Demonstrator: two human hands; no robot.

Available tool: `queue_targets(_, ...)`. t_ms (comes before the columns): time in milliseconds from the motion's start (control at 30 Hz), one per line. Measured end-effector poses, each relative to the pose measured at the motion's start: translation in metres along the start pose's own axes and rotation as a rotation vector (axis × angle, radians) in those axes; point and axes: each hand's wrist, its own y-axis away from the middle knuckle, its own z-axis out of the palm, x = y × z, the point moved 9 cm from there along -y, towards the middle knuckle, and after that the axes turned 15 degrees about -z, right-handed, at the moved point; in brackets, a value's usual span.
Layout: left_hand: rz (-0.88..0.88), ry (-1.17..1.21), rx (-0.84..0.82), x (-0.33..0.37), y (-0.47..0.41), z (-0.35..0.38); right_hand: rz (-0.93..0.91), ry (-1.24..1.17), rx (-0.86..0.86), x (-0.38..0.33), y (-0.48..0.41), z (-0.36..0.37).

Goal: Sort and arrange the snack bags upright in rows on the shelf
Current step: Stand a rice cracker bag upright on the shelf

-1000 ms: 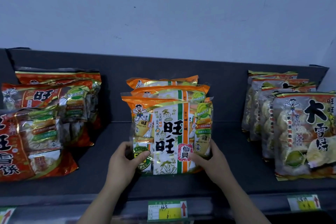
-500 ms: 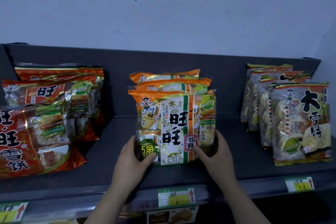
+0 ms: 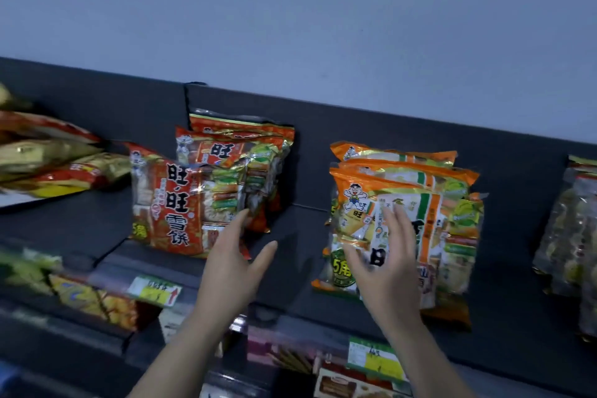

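Hovering with slack grips, fingers spread, holding nothing: my left hand (image 3: 231, 268) beside the red bags (image 3: 174, 203), my right hand (image 3: 387, 265) covering the front orange bag (image 3: 355, 200); price tag (image 3: 376, 359) below.

Left hand (image 3: 231, 263): back toward the camera, fingers (image 3: 238, 223) straight and held close together, pointing up and forward; thumb (image 3: 266, 250) spread wide to the right.
Right hand (image 3: 386, 260): back toward the camera, blurred; fingers nearly straight and slightly fanned, thumb out to the left.
Grasp: neither hand curls round anything.
Left forearm (image 3: 174, 359): bare, slanting up and to the right from the lower edge of view.
Right forearm (image 3: 423, 362): bare, slanting up and to the left.
Spacing: hands apart, at similar height, thumbs facing each other.
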Motion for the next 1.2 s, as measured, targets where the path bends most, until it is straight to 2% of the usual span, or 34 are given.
queue_targets(167,-0.125,-0.065,0.173,-0.050,-0.031,-0.089,0.018,-0.117,-0.236,-0.047,0.005,0.074)
queue_targets(267,-0.237,-0.020,0.140,-0.094,-0.061,-0.122,0.088,-0.203,-0.333,-0.063,0.007,0.121)
queue_targets(333,-0.369,0.038,0.082,-0.127,-0.082,-0.134,0.165,-0.266,-0.406,-0.072,0.008,0.158)
queue_targets(400,-0.417,0.081,0.018,-0.151,-0.107,-0.140,0.237,-0.310,-0.442,-0.080,0.006,0.193)
queue_targets(567,-0.422,0.297,-0.230,-0.179,-0.159,-0.125,0.351,-0.339,-0.349,-0.087,-0.003,0.250)
queue_targets(767,-0.312,0.355,-0.437,-0.166,-0.158,-0.096,0.431,-0.400,-0.186,-0.077,-0.003,0.254)
queue_targets(867,-0.318,0.322,-0.457,-0.172,-0.179,-0.103,0.487,-0.382,-0.177,-0.071,0.002,0.248)
queue_targets(967,-0.343,0.312,-0.512,-0.186,-0.207,-0.100,0.528,-0.466,-0.198,-0.071,-0.001,0.254)
queue_targets(1100,-0.341,0.325,-0.645,-0.169,-0.201,-0.089,0.557,-0.601,-0.246,-0.077,-0.012,0.268)
queue_targets(1200,-0.338,0.357,-0.636,-0.160,-0.196,-0.082,0.557,-0.632,-0.234,-0.077,-0.019,0.267)
